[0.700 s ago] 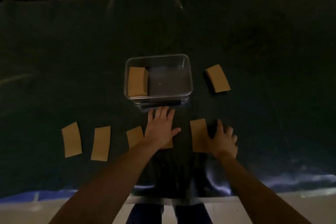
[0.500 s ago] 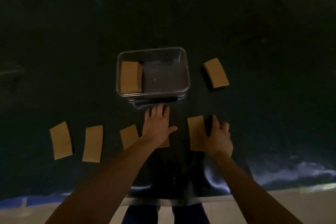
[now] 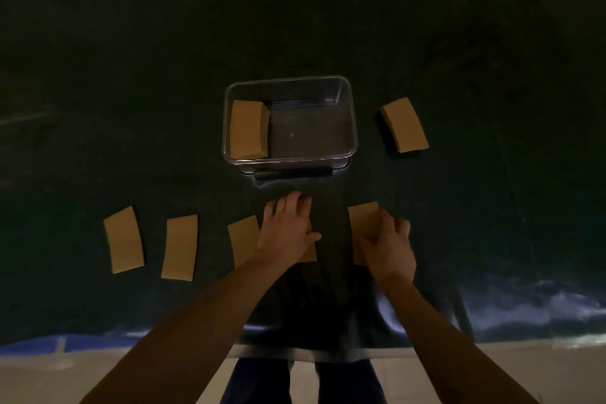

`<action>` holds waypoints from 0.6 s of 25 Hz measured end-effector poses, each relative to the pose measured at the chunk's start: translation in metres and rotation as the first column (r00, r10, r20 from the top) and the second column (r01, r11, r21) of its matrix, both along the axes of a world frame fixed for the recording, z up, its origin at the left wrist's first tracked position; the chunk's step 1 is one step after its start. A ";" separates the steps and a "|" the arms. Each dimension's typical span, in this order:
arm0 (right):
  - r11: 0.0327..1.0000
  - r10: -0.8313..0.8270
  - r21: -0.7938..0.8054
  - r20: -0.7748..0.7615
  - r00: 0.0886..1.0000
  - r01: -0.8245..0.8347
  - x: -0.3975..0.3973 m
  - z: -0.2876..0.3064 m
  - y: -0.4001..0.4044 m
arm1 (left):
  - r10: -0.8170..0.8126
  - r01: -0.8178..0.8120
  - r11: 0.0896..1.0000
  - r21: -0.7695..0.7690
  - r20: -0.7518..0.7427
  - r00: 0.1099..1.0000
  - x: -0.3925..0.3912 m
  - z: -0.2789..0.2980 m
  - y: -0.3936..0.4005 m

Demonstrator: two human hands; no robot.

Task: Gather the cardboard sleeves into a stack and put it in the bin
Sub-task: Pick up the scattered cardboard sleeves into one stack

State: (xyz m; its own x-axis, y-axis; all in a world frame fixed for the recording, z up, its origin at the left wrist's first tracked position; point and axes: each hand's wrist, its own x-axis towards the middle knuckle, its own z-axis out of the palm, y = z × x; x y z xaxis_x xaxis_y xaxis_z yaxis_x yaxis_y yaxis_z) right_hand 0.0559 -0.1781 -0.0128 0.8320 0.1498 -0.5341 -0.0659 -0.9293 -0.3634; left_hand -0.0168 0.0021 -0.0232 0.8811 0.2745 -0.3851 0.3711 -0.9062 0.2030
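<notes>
head view: left hand (image 3: 288, 229) flat on sleeve (image 3: 244, 239); right hand (image 3: 388, 244) curled at another sleeve's (image 3: 360, 216) edge

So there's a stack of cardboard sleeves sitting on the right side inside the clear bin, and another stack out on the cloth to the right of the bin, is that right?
Not quite. The head view shows the stack of cardboard sleeves against the left wall inside the clear bin, not the right; the bin's right side holds nothing. The rest stands: another stack lies on the cloth to the right of the bin.
</notes>
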 end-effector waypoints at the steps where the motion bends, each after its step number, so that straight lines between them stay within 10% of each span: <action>1: 1.000 -0.010 0.019 0.007 1.000 0.010 0.000 0.000 0.002 | 0.008 -0.008 1.000 -0.007 -0.007 1.000 -0.002 0.001 0.002; 12: 0.865 -0.250 0.328 -0.371 0.894 0.379 0.008 0.014 0.010 | -0.044 0.046 0.998 -0.048 0.025 0.999 0.000 0.016 0.016; 15: 0.767 -0.255 0.391 -0.542 0.801 0.508 0.005 0.010 0.017 | 0.080 -0.043 0.934 -0.354 0.089 0.993 0.005 0.028 0.021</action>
